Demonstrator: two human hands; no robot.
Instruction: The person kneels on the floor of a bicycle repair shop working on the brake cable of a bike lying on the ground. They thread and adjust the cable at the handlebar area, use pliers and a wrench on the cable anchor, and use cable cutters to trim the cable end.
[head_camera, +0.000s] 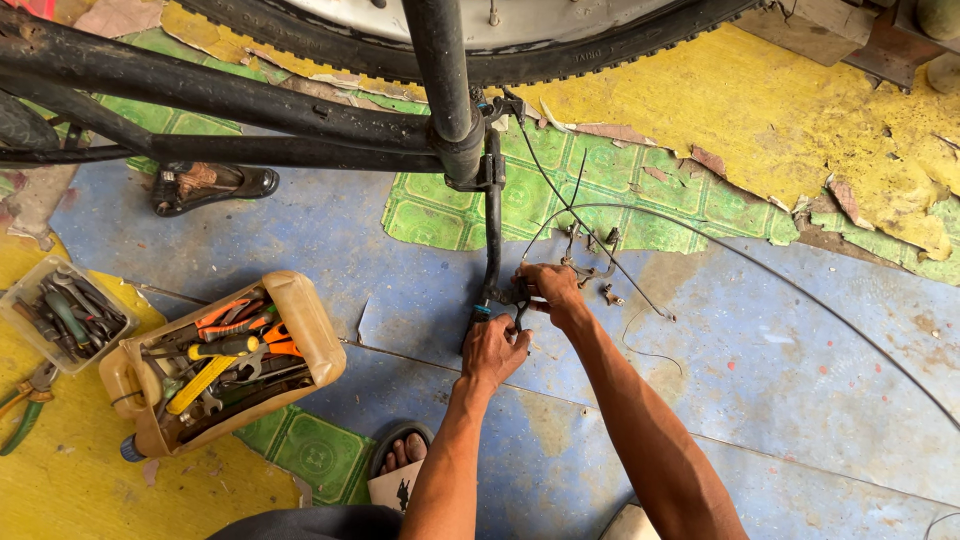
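Your left hand (493, 350) grips a tool handle, mostly hidden; your right hand (548, 287) pinches the brake part (520, 292) at the crank arm (492, 225), fingertips obscured. Two tool boxes (300, 320) sit left.

Bicycle repair workshop, informal, floor-level. Evidence: black bicycle frame (230, 100) and knobby tyre (480, 55) overhead; cut-open yellow jug (225, 360) packed with pliers and screwdrivers; clear tray of tools (62, 312); loose brake cable (760, 265); worn, peeling patchwork floor covering (780, 120).
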